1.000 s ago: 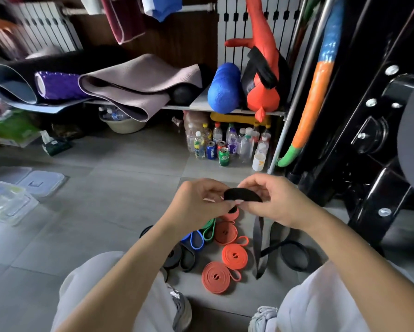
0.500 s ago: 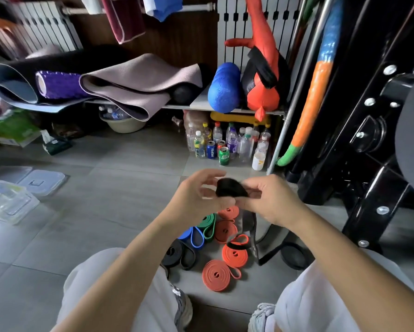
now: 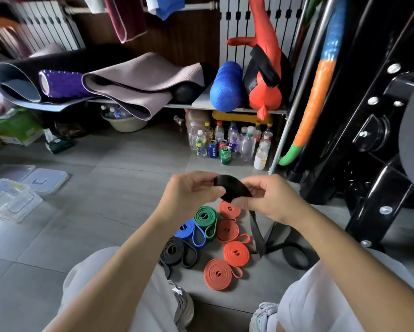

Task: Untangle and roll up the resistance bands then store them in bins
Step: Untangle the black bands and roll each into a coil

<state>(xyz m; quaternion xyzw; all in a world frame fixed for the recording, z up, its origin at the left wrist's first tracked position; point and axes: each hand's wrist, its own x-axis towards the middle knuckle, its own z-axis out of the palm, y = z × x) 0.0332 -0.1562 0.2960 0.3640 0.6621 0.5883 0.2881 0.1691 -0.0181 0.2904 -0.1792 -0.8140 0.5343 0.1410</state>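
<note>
The black band's (image 3: 234, 188) coil is turning over again, my left hand (image 3: 189, 195) and right hand (image 3: 273, 200) pinching it, winding flat and tight.

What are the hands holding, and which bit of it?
Both hold one black band by its folded top end: the left hand pinches the fold's left side, the right hand its right side. The rest hangs down.
</note>
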